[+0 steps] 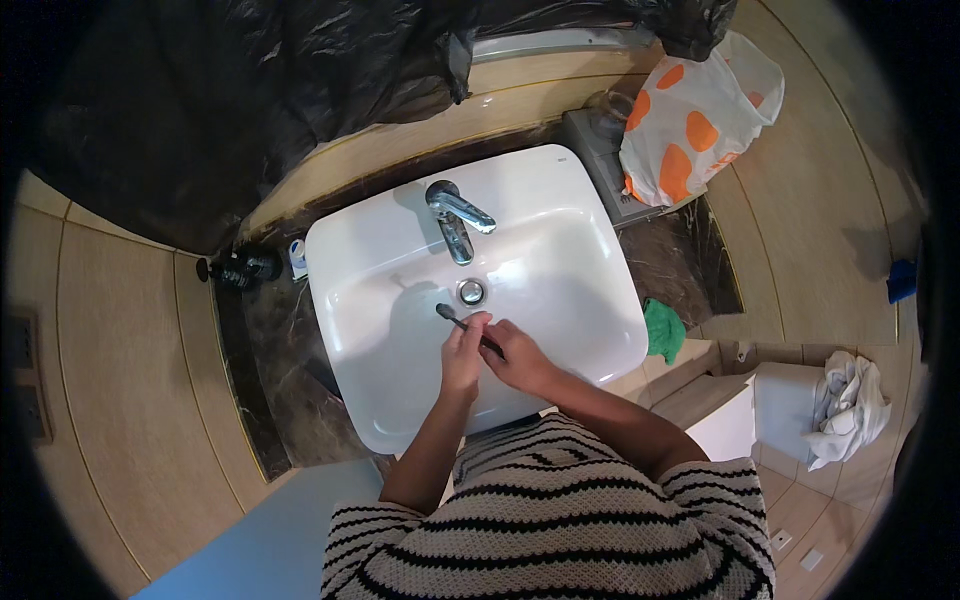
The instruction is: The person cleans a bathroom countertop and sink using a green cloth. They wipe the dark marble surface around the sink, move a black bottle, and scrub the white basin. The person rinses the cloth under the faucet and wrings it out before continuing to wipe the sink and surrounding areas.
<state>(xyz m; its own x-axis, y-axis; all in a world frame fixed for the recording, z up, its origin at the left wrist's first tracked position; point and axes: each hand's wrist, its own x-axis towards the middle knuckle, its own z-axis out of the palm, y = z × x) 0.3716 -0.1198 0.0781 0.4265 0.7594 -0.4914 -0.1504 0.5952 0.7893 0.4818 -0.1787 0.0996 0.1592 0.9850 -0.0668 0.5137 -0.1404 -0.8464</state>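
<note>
A dark toothbrush (453, 318) slants over the front half of the white washbasin (352, 255), its head pointing up and left towards the drain plug (471, 292). My left hand (461, 361) has thumb and fingers around the brush's neck end. Lower down the handle, my right hand (519, 358) grips it, and its fingers hide part of the shaft. Both hands nearly touch each other. Behind the drain stands a chrome tap (454, 225); no stream of water is visible from it.
On the dark marble counter (285, 390) at left stand a black bottle (259, 262) and a white-and-blue tube (298, 259). Right of the basin are a grey box (592, 150), an orange-spotted plastic bag (694, 127) and a green cloth (664, 331). Black plastic sheeting (360, 67) hangs behind.
</note>
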